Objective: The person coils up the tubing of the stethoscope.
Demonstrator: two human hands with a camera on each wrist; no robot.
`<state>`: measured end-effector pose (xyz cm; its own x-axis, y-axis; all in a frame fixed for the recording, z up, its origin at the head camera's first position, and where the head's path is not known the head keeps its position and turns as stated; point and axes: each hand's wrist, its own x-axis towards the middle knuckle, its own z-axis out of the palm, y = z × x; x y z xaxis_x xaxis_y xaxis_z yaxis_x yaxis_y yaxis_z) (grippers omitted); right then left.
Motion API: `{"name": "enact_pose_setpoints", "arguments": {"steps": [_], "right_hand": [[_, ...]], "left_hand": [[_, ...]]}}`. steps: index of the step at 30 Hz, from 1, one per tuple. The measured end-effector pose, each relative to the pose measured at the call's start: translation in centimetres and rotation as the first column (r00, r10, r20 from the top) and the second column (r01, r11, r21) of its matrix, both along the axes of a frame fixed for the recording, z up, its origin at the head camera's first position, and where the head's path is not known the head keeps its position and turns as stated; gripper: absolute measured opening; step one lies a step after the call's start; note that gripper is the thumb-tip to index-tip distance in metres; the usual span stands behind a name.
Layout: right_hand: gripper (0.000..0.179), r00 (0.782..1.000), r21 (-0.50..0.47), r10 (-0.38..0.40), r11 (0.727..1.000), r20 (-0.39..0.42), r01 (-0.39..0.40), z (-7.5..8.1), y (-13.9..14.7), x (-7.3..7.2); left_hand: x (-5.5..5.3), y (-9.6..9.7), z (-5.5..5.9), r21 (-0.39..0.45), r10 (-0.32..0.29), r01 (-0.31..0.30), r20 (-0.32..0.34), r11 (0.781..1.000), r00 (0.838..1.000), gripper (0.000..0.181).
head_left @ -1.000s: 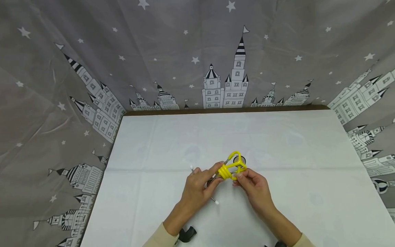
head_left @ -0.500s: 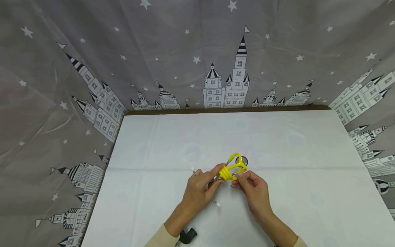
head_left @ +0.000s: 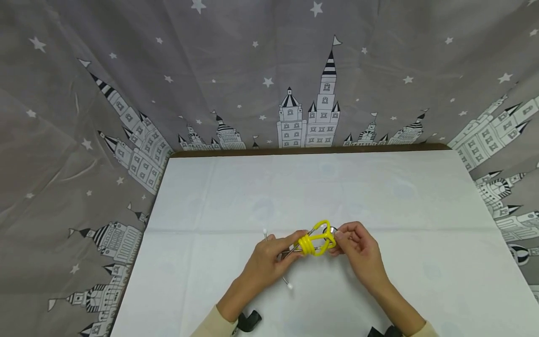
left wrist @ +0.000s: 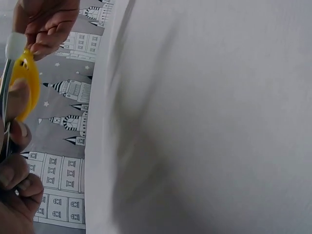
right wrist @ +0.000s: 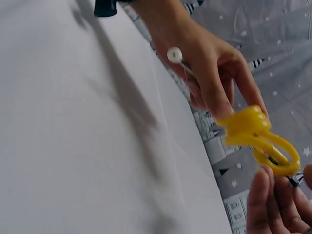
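A stethoscope with yellow tubing [head_left: 309, 244] is held above the white table, its tube wound in several turns around the metal ear tubes. My left hand [head_left: 265, 262] grips the metal part between thumb and fingers. White ear tips [head_left: 289, 286] stick out on either side of that hand. At the other end my right hand [head_left: 360, 250] pinches near the round chest piece [head_left: 334, 230], which its fingers partly cover. From the right wrist view, the right fingers [right wrist: 273, 207] reach the end of the yellow loop [right wrist: 287, 156]. The left wrist view shows only part of the tubing [left wrist: 29, 83].
A white cloth-covered table [head_left: 219, 196] spreads under both hands. Behind and beside it hangs a grey curtain [head_left: 236, 61] printed with castles and stars. Dark wrist-worn devices [head_left: 249, 321] sit by the cuffs.
The right hand has moved from the tubing's lower side up and right to the chest piece. Its end of the stethoscope has dropped slightly, leaving the bundle more level. The left hand keeps its grip.
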<state>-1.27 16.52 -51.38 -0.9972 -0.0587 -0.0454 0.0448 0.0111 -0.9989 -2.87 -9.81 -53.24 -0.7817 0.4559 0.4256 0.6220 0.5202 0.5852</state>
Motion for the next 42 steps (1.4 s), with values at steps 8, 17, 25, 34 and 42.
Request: {"name": "enact_pose_setpoints", "arguments": {"steps": [8,17,25,34,42], "right_hand": [[0.018,0.987,0.111,0.16,0.981,0.011,-0.161,-0.7,1.7,-0.2],[0.023,0.982,0.177,0.133,0.972,0.132,-0.156,-1.6,2.4,-0.1],[0.029,0.953,0.183,0.112,0.969,0.281,-0.168,-3.3,2.6,0.4],[0.028,0.945,0.171,0.105,0.971,0.31,-0.165,-3.7,2.5,0.6],[0.026,0.94,0.162,0.119,0.971,0.321,-0.178,-4.0,2.6,0.7]], "left_hand": [[-1.0,-1.3,0.9,-0.129,-0.102,0.123,0.158,0.984,0.982,0.06],[-2.0,-1.8,1.3,-0.292,-0.086,0.167,0.273,0.942,0.958,0.062],[-1.6,-2.1,0.1,-0.389,-0.047,0.1,0.146,0.916,0.988,0.048],[-1.5,-2.2,-1.0,-0.363,-0.03,0.061,0.088,0.93,0.996,0.019],[-1.3,-2.3,-1.1,-0.329,-0.035,0.052,0.059,0.943,0.998,0.018]]}}
